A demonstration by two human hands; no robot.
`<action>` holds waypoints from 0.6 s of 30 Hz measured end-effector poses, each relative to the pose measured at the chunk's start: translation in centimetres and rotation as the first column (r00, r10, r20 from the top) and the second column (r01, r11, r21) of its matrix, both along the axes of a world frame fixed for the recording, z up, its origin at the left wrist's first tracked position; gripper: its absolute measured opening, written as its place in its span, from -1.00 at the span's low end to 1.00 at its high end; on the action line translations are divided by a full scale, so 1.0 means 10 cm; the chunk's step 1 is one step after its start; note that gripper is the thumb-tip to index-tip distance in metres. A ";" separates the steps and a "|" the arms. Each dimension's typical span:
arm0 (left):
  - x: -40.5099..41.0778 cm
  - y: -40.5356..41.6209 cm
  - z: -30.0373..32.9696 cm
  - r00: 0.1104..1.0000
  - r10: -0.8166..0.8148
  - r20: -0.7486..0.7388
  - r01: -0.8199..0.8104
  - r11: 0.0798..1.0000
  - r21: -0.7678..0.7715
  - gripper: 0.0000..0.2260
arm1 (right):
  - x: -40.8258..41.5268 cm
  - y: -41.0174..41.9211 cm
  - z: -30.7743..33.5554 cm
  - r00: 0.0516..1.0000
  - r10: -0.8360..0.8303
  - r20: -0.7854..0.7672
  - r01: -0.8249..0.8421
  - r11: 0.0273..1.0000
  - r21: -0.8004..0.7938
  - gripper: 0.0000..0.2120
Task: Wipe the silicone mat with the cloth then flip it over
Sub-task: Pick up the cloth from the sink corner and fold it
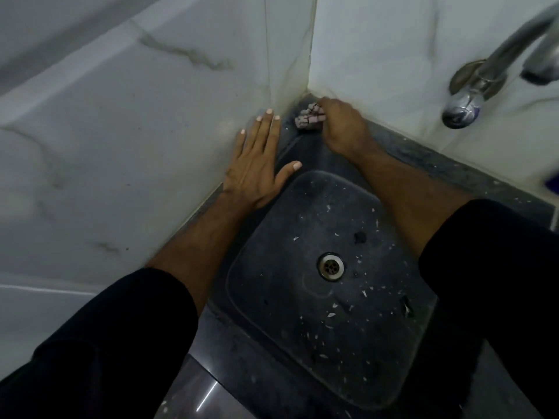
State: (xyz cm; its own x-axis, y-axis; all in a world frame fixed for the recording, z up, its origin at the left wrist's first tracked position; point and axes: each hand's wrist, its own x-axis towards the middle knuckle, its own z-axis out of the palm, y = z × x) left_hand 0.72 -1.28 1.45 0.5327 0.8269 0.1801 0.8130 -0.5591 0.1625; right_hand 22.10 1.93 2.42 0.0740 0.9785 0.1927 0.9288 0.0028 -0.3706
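A small bunched cloth (309,117), pale pink with dark lines, lies in the far corner of the dark counter where the two tiled walls meet. My right hand (341,125) is closed on it, fingers curled over its right side. My left hand (258,164) is spread flat against the left marble wall, fingers apart, holding nothing. No silicone mat is visible as a separate thing; the dark basin (317,297) below my arms is speckled with pale flecks.
The basin has a metal drain (330,266) near its middle. A chrome tap (496,68) juts from the right wall at upper right. White marble tiles (121,116) close in on the left and back. A dark counter rim (438,164) surrounds the basin.
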 end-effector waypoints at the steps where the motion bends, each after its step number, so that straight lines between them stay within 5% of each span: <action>1: 0.04 -0.07 0.03 0.999 -0.001 0.054 0.002 1.000 -0.024 -0.26 | 0.01 -0.10 0.08 0.997 -0.022 -0.071 0.023 1.000 0.012 -0.58; 5: 0.30 -0.45 0.13 0.951 0.032 0.308 0.039 0.974 -0.221 -0.31 | 0.10 -0.64 0.42 0.921 -0.118 -0.370 0.119 0.993 -0.020 -0.68; 9: 0.63 -0.89 0.30 0.822 0.018 0.569 0.250 0.887 -0.389 -0.42 | 0.27 -1.51 0.66 0.654 -0.198 -0.730 0.156 0.980 -0.127 -0.72; 14: 0.98 -1.57 0.42 0.750 -0.052 0.659 0.409 0.820 -0.400 -0.54 | 0.53 -2.69 0.69 0.320 -0.302 -0.898 0.167 0.951 -0.260 -0.69; 18: 1.31 -2.23 0.39 0.784 -0.149 0.603 0.477 0.767 -0.430 -0.62 | 0.74 -3.63 0.64 0.107 -0.335 -0.936 0.208 0.928 -0.308 -0.71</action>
